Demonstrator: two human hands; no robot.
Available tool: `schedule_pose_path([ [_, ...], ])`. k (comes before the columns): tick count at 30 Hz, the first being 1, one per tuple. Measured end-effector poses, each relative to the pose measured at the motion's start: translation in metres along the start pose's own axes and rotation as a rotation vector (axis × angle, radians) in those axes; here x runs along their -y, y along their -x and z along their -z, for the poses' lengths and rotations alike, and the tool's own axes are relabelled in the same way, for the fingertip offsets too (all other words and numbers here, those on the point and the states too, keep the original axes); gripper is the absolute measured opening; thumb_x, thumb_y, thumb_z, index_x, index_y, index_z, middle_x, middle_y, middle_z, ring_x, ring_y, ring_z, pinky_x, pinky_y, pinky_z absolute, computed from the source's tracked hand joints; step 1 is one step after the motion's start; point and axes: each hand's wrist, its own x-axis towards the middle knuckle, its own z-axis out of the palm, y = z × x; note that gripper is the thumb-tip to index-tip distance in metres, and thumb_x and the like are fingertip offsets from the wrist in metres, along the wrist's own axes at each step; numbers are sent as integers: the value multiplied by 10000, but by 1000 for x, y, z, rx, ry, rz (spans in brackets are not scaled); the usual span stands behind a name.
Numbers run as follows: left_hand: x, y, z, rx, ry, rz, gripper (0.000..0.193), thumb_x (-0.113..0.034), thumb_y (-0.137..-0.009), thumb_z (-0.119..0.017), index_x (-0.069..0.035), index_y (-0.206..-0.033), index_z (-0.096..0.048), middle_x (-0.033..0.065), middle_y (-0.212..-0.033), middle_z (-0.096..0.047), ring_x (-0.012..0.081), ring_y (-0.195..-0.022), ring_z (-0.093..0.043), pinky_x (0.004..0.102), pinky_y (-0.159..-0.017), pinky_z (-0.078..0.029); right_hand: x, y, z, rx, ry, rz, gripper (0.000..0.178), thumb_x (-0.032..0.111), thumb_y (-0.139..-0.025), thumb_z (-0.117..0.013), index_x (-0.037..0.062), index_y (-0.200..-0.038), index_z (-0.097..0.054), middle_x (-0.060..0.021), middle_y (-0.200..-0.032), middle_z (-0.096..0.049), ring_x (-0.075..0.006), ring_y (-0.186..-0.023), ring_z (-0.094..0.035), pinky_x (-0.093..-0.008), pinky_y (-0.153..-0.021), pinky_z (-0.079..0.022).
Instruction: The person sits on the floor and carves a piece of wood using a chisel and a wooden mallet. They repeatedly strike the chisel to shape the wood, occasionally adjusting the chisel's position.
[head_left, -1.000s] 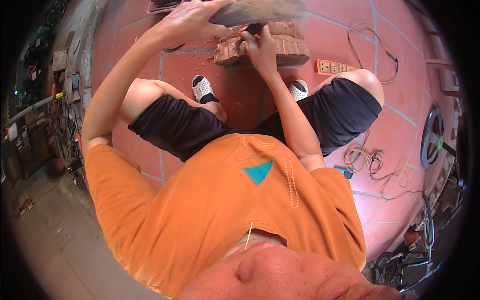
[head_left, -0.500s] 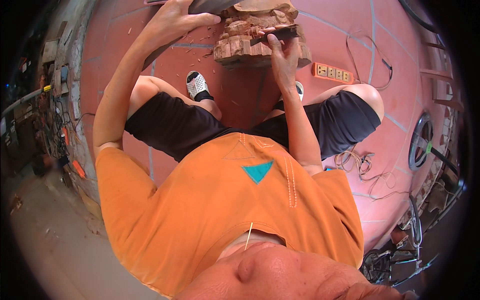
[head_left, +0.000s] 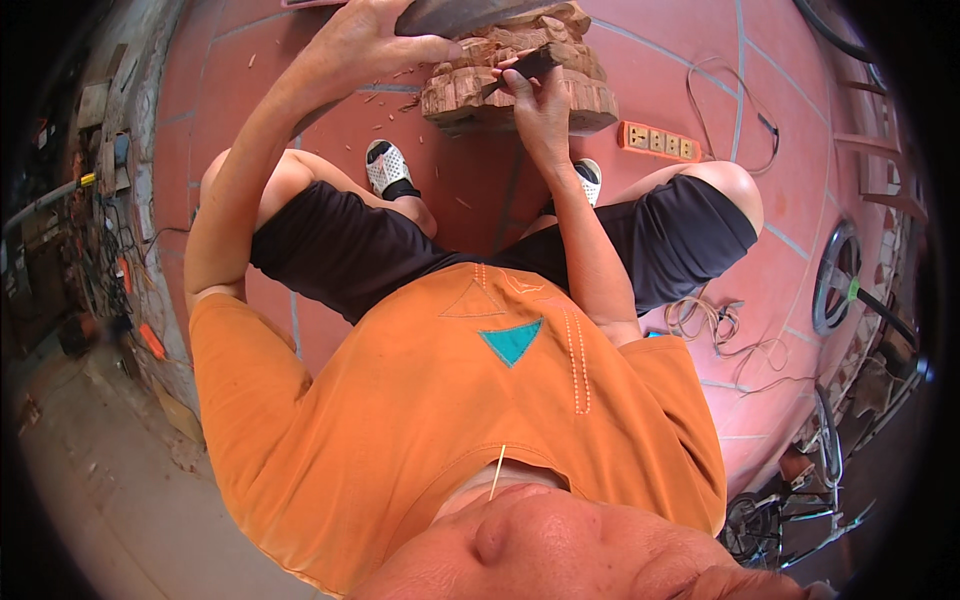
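Compared with the frame half a second earlier, the carved brown wooden block (head_left: 520,75) sits lower in the view and more of its rough, lobed side is exposed, while both hands keep their places on it. Left hand (head_left: 375,45) lies at the block's upper left, fingers curled and closed around the edge of a dark grey, flat curved piece (head_left: 455,15) that rests across the top of the block. Right hand (head_left: 535,95) is pressed against the front face of the block, its fingers narrowed in a tight grip on a slim dark chisel-like tool (head_left: 525,68) whose tip meets the carved wood. Block stands on the red tiled floor (head_left: 690,60) between the person's feet, just beyond the white perforated sandals (head_left: 385,170), with pale wood chips (head_left: 385,90) scattered on the tiles to its left. Orange multi-socket power strip (head_left: 658,142) lies on the floor to the right of the block, a thin cable looping away from it. Person sits with knees apart, in black shorts (head_left: 345,250) and an orange shirt (head_left: 450,420). Tangled cords (head_left: 715,320) lie beside the right thigh.
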Motion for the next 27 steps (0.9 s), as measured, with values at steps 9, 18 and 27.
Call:
schedule_pose_path([
  [9,24,-12,-30,-206,-298,-435,684,-261,-841,-757,-153,-1456,-477,237,-948,-722,397,-871,-713,465,-799,-554,-3,-2,-4,5,116,57,263,78,-955,-714,-1,-1128,-533,-153,-970,-767,-261,-863,-762,-355,-736,-582],
  [18,-26,-15,-8,59,-422,-235,668,-197,-856,-790,-37,-1427,-484,254,-1081,-716,349,-1001,-732,422,-888,-544,-1,-3,0,-32,20,-25,246,48,-953,-700,4,-1150,-558,-116,-949,-765,-201,-842,-754,-328,-702,-587],
  [27,12,-26,-33,93,-647,-187,593,-404,-892,-701,-135,-1396,-541,257,-845,-718,421,-825,-719,507,-760,-556,6,-5,-1,-88,-199,-158,195,6,-971,-645,-4,-1143,-554,-94,-957,-746,-181,-888,-746,-306,-729,-605],
])
